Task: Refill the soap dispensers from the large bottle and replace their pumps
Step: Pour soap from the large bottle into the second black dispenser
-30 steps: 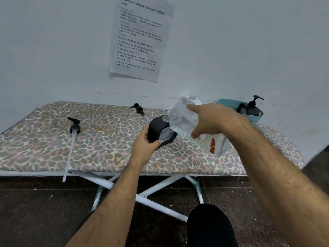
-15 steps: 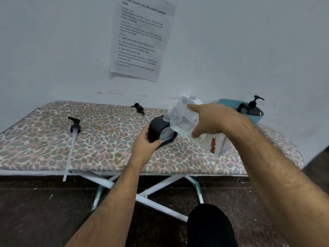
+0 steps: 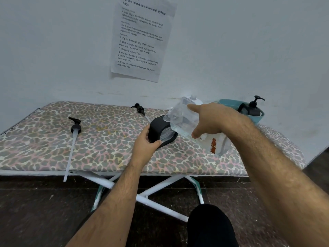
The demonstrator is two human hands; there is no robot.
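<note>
- While the right hand (image 3: 211,120) grips the tipped large bottle (image 3: 185,120), its long axis slants down and left, with the neck at the open mouth of the black dispenser (image 3: 161,130).
- Left hand (image 3: 145,145) clasps that dispenser's near side, steadying it just left of the bottle, mid-board toward the wall edge.
- Bottle looks clear and part-filled, with a torn label.
- Two loose pumps wait: one (image 3: 75,128) toward the board's left end, one (image 3: 139,108) at the far edge.
</note>
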